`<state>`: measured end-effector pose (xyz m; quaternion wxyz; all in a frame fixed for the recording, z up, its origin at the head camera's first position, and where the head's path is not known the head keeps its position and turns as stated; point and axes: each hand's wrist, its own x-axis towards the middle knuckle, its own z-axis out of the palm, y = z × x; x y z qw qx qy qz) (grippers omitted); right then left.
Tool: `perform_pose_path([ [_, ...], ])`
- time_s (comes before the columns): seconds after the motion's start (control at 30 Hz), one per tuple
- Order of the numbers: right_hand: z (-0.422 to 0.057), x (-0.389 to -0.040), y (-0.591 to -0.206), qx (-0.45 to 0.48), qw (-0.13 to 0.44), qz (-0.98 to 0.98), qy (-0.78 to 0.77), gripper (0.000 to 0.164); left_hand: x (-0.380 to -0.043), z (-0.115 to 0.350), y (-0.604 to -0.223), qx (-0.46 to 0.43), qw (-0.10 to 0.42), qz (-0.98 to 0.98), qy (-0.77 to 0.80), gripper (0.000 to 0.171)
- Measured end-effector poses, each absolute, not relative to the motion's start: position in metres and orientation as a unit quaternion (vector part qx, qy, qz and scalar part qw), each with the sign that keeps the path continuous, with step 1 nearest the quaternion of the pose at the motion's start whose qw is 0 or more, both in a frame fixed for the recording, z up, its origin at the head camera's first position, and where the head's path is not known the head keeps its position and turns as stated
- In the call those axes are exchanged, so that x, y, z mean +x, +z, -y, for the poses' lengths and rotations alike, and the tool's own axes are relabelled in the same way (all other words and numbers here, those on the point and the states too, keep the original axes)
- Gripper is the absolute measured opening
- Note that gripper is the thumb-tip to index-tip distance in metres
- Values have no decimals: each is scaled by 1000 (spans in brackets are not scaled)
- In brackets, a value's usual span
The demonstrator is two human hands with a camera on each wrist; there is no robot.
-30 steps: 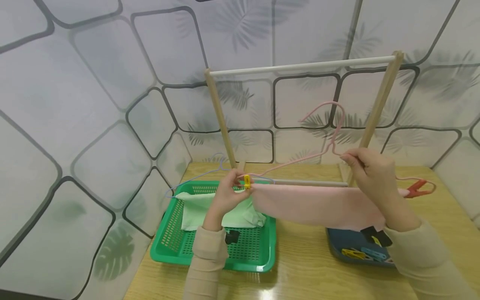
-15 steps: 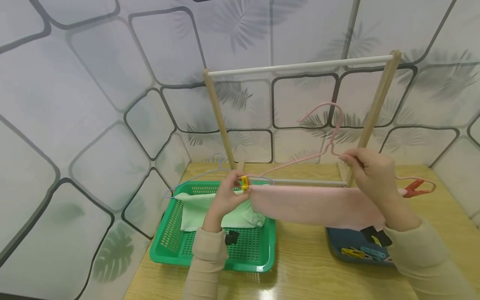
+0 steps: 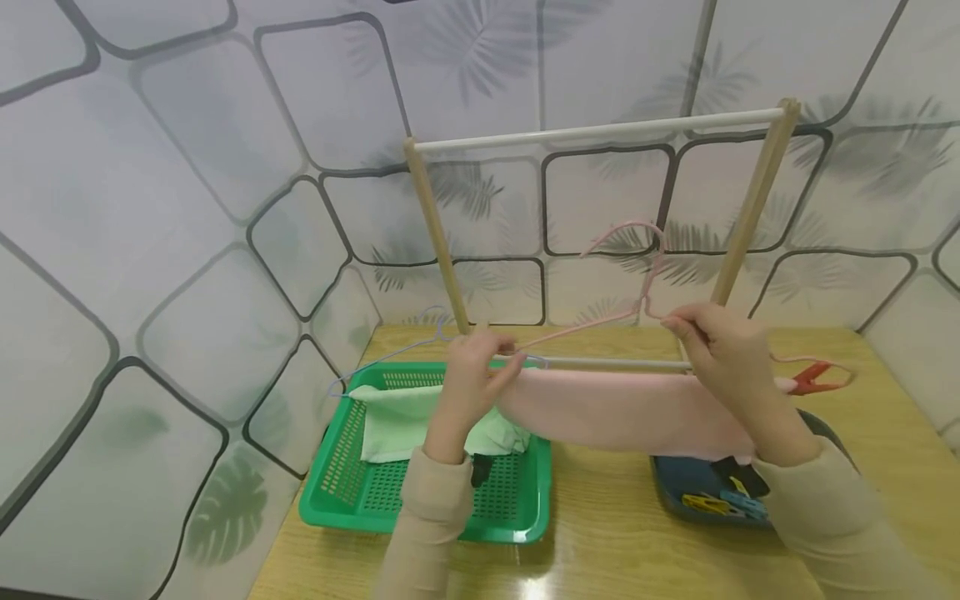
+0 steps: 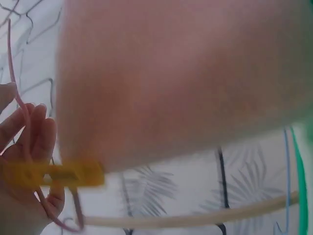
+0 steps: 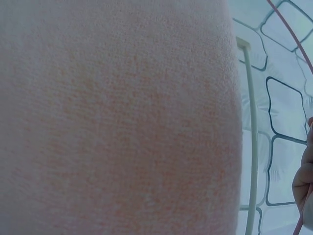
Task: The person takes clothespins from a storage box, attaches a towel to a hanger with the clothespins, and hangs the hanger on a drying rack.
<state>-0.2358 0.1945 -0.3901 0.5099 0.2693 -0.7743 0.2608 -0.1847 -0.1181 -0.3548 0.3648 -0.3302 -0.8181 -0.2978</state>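
Note:
A pink clothes hanger [image 3: 585, 319] is held up in front of the rack, with a pink cloth [image 3: 615, 408] hanging from it. My right hand [image 3: 716, 354] grips the hanger wire just right of the hook. At the left end, my left hand [image 3: 472, 371] lies along the wire, its fingers loosely apart around it and pointing right. A yellow clothespin [image 4: 54, 174] fastens that end of the cloth; in the head view my hand hides it. At the other end sits a red clothespin [image 3: 813, 379]. The cloth fills most of both wrist views.
A green basket [image 3: 315, 500] holds a light green cloth [image 3: 397, 425] with a blue hanger [image 3: 386, 358]. A dark blue tray [image 3: 675, 492] containing several clothespins [image 3: 723, 502] stands to the right. Behind is a rack with a white top bar [image 3: 600, 132].
My left hand has let go of the yellow clothespin and slid right along the wire. My right hand has shifted slightly left with the hanger and cloth; the hook sits a little lower.

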Motion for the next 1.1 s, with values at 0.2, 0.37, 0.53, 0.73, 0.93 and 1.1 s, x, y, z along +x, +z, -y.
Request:
perform_pose_path([
  [0.2, -180, -227, -384, 292, 512, 756, 285, 14, -182, 94, -341, -353, 368, 820, -260, 15],
  [0.37, -182, -236, -401, 288, 503, 767, 274, 16, -180, 82, -339, -355, 344, 817, -297, 13],
  [0.53, -173, -222, -382, 317, 474, 766, 297, 15, -180, 79, -340, -353, 335, 807, -334, 13],
  [0.73, -165, -179, -327, 322, 402, 796, 318, 11, -181, 86, -341, -344, 345, 796, -359, 11],
  [0.93, -208, -173, -322, 253, 375, 822, 347, 18, -181, 95, -339, -336, 386, 783, -353, 7],
  [1.1, -240, -174, -338, 252, 321, 850, 335, 48, -181, 99, -335, -336, 408, 774, -350, 6],
])
